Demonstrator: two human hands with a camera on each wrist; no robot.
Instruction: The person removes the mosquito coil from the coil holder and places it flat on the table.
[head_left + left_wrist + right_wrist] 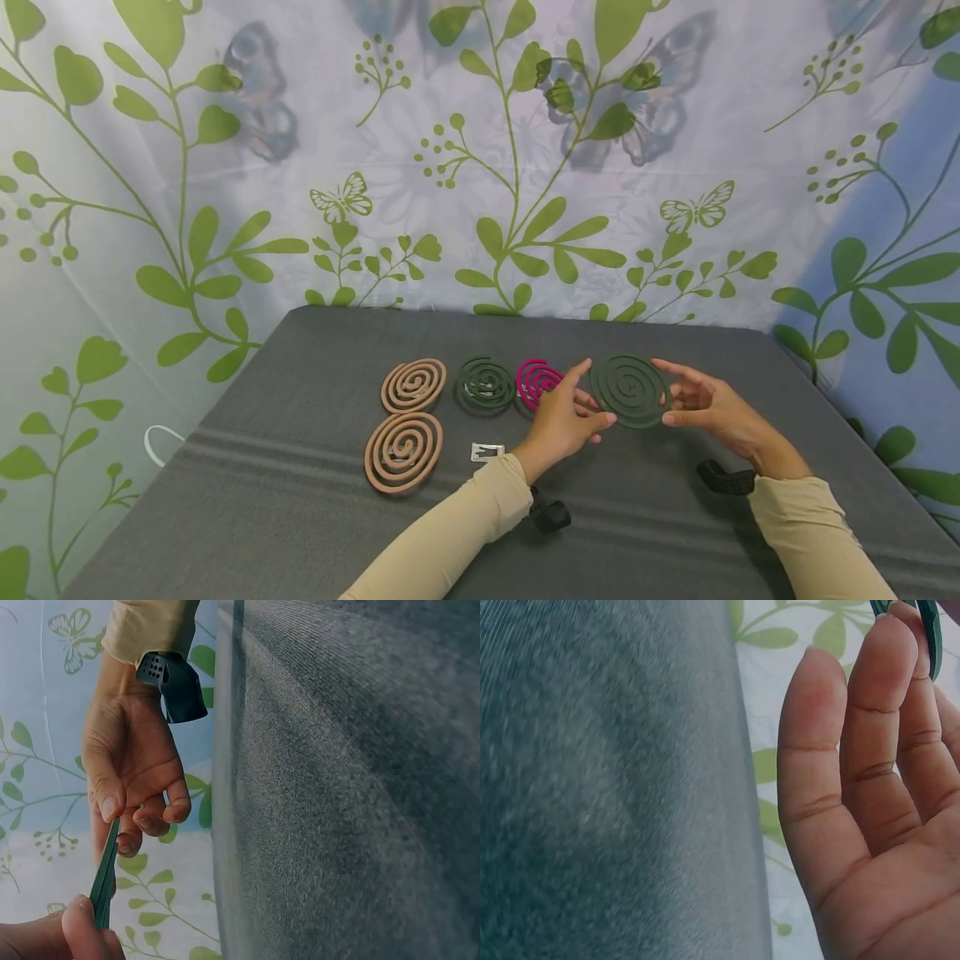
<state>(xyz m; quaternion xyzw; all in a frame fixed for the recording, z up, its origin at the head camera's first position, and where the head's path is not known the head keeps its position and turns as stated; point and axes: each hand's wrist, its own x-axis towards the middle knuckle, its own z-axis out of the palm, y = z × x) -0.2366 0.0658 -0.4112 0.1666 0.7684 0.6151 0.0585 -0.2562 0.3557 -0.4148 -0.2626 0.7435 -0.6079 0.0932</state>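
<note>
A dark green mosquito coil (628, 391) is held up above the table between both hands. My left hand (564, 421) pinches its left edge between thumb and fingers. At the opposite edge, my right hand (705, 407) pinches it the same way. The left wrist view shows the coil (106, 874) edge-on, with the right hand (139, 750) at its far end. Only a bit of the coil (932, 637) enters the right wrist view, beyond the fingers of the right hand (877, 795). Behind the left hand lies a pink coil (531, 375), partly hidden.
Left of the pink coil lies another dark green coil (486, 400). Two tan coils (414, 364) (375, 454) lie farther left, one in front of the other. A small metal coil stand (486, 452) lies near the left wrist. The grey table (285, 533) meets a leaf-patterned curtain (405, 167).
</note>
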